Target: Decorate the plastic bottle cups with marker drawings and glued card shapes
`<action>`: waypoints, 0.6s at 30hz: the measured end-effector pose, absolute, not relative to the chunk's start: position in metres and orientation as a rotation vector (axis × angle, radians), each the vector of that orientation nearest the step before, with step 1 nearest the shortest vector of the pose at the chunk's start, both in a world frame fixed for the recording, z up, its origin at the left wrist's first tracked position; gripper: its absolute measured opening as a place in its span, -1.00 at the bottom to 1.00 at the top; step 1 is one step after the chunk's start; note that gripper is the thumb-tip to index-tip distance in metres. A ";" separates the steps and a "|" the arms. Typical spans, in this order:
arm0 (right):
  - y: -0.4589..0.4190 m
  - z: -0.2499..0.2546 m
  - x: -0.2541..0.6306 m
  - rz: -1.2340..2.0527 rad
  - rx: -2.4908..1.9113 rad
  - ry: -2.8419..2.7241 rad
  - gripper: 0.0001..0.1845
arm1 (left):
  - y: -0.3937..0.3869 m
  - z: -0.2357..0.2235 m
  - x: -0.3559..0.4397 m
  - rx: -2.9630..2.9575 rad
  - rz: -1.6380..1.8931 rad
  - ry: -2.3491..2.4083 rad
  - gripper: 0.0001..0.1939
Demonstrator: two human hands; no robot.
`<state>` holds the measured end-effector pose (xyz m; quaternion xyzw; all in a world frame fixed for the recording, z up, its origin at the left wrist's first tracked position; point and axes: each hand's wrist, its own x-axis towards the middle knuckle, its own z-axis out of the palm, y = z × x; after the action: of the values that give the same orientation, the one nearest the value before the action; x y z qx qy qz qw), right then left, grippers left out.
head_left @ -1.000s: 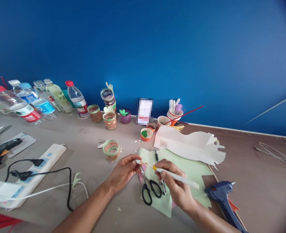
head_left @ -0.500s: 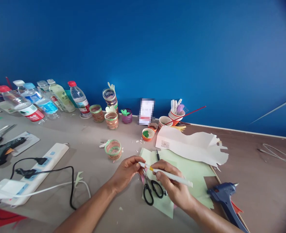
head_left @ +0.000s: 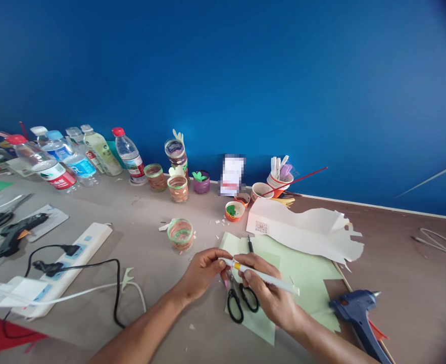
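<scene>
1. Pinches white cap (head_left: 227, 262) in left hand (head_left: 200, 273), now fitted over the nib, bare a second ago.
2. Grips white marker (head_left: 278, 283) in right hand (head_left: 274, 301), angled toward that pinch.
3. Has black-handled scissors (head_left: 232, 292) lying just below the grip, light green paper (head_left: 306, 268) rightward.

The slim white marker pen (head_left: 283, 285) looks smooth plastic; the flat pale-green paper sheet (head_left: 306, 284) looks matt.
</scene>
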<state>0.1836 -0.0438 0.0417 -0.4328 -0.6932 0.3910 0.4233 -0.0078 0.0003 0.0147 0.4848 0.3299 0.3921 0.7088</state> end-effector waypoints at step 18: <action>-0.034 0.030 0.181 1.056 -0.885 -1.729 -0.61 | -0.004 0.015 -0.008 1.063 0.886 0.731 -0.51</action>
<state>0.1809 -0.0345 0.0295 -0.3576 -0.6991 0.4267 0.4487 -0.0083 -0.0038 0.0155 0.4791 0.3292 0.3991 0.7091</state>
